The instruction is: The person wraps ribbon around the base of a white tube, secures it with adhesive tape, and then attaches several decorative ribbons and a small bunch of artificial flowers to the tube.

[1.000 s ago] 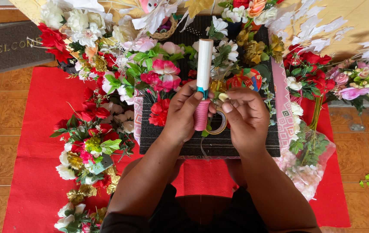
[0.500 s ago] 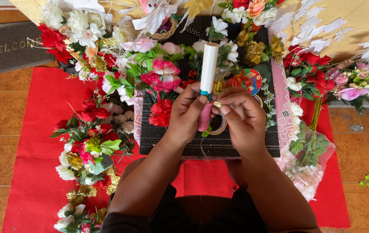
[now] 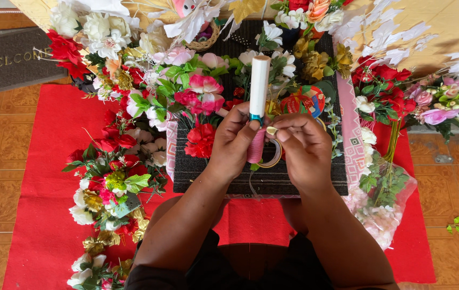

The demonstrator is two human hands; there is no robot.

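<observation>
The left hand (image 3: 235, 140) covers the tube's (image 3: 259, 88) lower part. The tape ring (image 3: 273, 156) shows only partly behind the right hand (image 3: 303, 147). The doormat (image 3: 9, 64) runs past the left edge.

Two bare forearms, sleeveless up to the elbows, below the dark woven mat (image 3: 208, 172). Left hand (image 3: 235, 140) and right hand (image 3: 304, 147) ringless, no watch or bracelet. Dark clothing over the lap.

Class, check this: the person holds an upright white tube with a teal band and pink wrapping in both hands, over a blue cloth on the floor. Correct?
Not quite. The head view shows the cloth is red, not blue. The rest holds: left hand and right hand hold the upright white tube.
</observation>
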